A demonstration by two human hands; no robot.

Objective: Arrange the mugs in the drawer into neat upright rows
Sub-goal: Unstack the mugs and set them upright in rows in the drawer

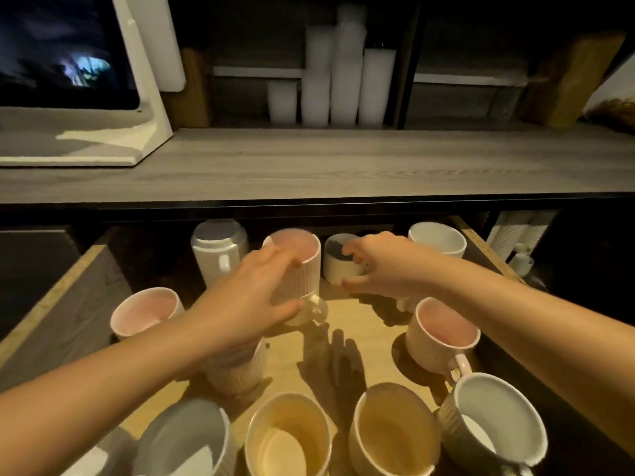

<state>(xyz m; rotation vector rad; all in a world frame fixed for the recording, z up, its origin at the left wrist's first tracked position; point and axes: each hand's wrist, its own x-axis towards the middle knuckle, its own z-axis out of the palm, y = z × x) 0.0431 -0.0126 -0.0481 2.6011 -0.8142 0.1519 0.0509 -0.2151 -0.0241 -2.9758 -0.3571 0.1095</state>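
While both arms reach into the open drawer (364, 321), the head view shows the left hand (247, 297) gripping a pink ribbed mug (300, 266) in the back row. Its fingers are curled over the near side of the rim, its thumb presses low on the wall, and the mug's handle points toward the camera. Just beside it on the right, the right hand (374, 266) is curled round a grey ribbed mug (338, 266), fingertips at the rim and thumb near the base.

An upturned white mug (220, 250) stands left of the pink one, and an upright white mug (438, 238) sits at the back right corner. Nearer, a pink mug (146, 310) stands at the left, and another pink mug with a handle (443, 334) at the right. A ribbed beige mug (240, 372) is partly hidden under the left forearm. Along the front edge stand a grey mug (185, 438), two tan mugs (288, 438) side by side, and a grey mug with a white inside (494, 424).

Above the drawer runs a grey wood tabletop (309, 163), with stacks of white cups (343, 84) behind it.
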